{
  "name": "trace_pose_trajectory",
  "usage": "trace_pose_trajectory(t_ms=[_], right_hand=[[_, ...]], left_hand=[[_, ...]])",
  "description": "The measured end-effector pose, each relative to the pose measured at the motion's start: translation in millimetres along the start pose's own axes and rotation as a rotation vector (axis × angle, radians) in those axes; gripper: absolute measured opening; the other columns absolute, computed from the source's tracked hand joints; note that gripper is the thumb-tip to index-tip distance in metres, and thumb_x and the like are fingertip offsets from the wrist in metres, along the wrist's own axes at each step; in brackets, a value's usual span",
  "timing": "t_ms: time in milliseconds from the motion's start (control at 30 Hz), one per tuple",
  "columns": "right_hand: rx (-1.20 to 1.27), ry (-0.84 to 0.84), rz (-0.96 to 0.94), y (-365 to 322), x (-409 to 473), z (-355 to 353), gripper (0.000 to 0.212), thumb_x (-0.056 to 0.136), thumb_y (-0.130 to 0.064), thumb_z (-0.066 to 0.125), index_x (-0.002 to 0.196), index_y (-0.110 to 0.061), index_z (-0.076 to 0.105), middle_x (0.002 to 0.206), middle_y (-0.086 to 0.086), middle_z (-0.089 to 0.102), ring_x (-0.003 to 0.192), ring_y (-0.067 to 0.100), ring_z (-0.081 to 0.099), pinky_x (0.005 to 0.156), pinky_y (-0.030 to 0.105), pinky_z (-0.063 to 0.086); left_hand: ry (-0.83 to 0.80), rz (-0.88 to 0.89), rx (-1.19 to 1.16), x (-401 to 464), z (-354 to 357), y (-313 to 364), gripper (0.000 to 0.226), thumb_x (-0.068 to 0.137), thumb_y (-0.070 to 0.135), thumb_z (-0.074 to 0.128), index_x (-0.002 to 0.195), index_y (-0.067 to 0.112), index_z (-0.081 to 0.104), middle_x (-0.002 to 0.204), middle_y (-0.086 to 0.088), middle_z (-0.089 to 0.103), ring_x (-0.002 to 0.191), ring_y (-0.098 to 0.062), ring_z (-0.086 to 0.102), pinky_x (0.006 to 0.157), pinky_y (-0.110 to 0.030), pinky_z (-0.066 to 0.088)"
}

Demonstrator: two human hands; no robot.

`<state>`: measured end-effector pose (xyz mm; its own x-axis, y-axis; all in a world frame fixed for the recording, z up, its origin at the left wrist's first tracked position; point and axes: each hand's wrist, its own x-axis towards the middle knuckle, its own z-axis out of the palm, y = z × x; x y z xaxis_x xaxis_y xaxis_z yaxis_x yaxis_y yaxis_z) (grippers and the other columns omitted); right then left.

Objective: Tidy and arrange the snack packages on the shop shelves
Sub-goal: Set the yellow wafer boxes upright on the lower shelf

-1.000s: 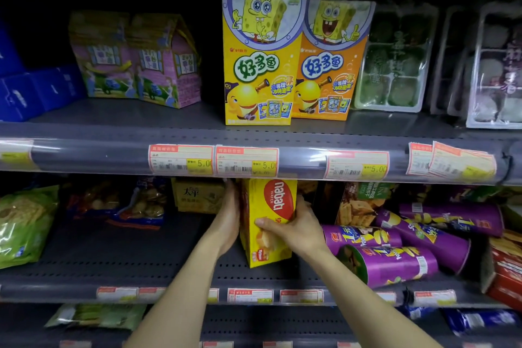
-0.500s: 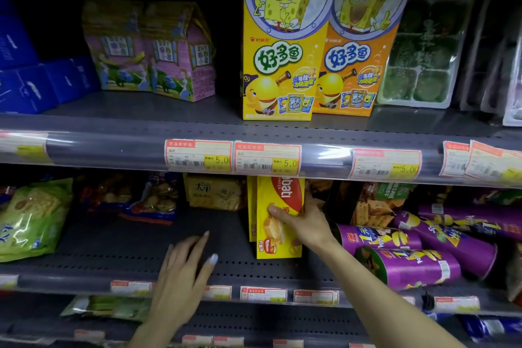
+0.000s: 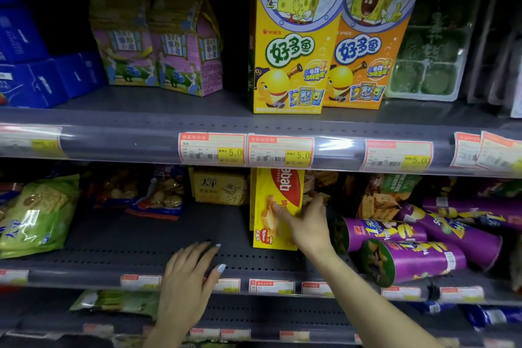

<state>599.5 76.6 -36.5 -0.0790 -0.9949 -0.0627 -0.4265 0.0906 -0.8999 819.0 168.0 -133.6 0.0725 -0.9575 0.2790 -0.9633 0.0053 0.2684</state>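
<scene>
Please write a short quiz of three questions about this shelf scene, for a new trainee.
1. True or false: the left hand grips the yellow wafer box.
2. Which hand touches the wafer box? A) left B) right C) both
3. Fill in: the purple crisp tubes lie on their ____.

Key:
1. False; it hovers open over bare shelf.
2. B; the right hand has its thumb on the front and its fingers round the right edge.
3. Sides.
</scene>
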Motion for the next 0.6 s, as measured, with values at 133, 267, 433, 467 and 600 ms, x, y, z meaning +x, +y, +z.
trace_pose_trajectory(t_ms=[133, 267, 433, 467, 600], right_hand=[[-0.211, -0.054, 0.111, 7.6, -33.8, 20.5, 0.130, 0.058, -0.068, 0.073, 0.146, -0.012, -0.003, 0.150, 0.019, 0.017, 0.134, 0.039, 0.031, 0.105, 0.045, 0.037], [-0.229, 0.163, 0.150, -4.9, -29.0, 55.9, 0.135, 0.053, -0.071, 0.073, 0.147, -0.011, -0.004, 0.152, 0.017, 0.014, 0.133, 0.036, 0.022, 0.106, 0.049, 0.030], [-0.169, 0.324, 0.168, -14.4, -10.9, 75.0, 0.129, 0.051, -0.067, 0.078, 0.144, -0.009, 0.010, 0.139, 0.014, 0.037, 0.118, 0.035, 0.035, 0.097, 0.049, 0.039], [-0.164, 0.334, 0.168, -14.7, -8.5, 76.6, 0.128, 0.050, -0.067, 0.078, 0.143, -0.008, 0.012, 0.138, 0.013, 0.038, 0.117, 0.035, 0.036, 0.096, 0.049, 0.040], [-0.187, 0.343, 0.154, -17.0, 2.1, 79.7, 0.132, 0.050, -0.068, 0.076, 0.143, -0.005, 0.009, 0.138, 0.012, 0.038, 0.116, 0.035, 0.038, 0.094, 0.048, 0.041]], left_hand=[[-0.014, -0.002, -0.002, -1.3, -0.6, -0.1, 0.056, 0.095, 0.056, 0.022, 0.119, 0.027, 0.063, 0.119, 0.006, 0.063, 0.111, -0.017, 0.056, 0.101, -0.031, 0.029], [-0.055, -0.011, 0.003, -1.6, 0.4, 0.1, 0.058, 0.095, 0.058, 0.020, 0.119, 0.029, 0.063, 0.118, 0.006, 0.065, 0.109, -0.017, 0.059, 0.100, -0.031, 0.029], [-0.083, -0.015, -0.032, -1.1, -2.2, -4.3, 0.058, 0.094, 0.060, 0.020, 0.120, 0.032, 0.063, 0.118, 0.007, 0.065, 0.109, -0.013, 0.054, 0.103, -0.023, 0.019], [-0.084, -0.008, -0.030, -0.8, -2.6, -5.0, 0.058, 0.094, 0.060, 0.020, 0.119, 0.031, 0.064, 0.118, 0.006, 0.065, 0.109, -0.012, 0.052, 0.103, -0.023, 0.019], [-0.089, 0.010, -0.040, 1.0, -4.0, -6.1, 0.058, 0.094, 0.060, 0.021, 0.117, 0.030, 0.066, 0.116, 0.005, 0.067, 0.109, -0.010, 0.047, 0.103, -0.024, 0.021]])
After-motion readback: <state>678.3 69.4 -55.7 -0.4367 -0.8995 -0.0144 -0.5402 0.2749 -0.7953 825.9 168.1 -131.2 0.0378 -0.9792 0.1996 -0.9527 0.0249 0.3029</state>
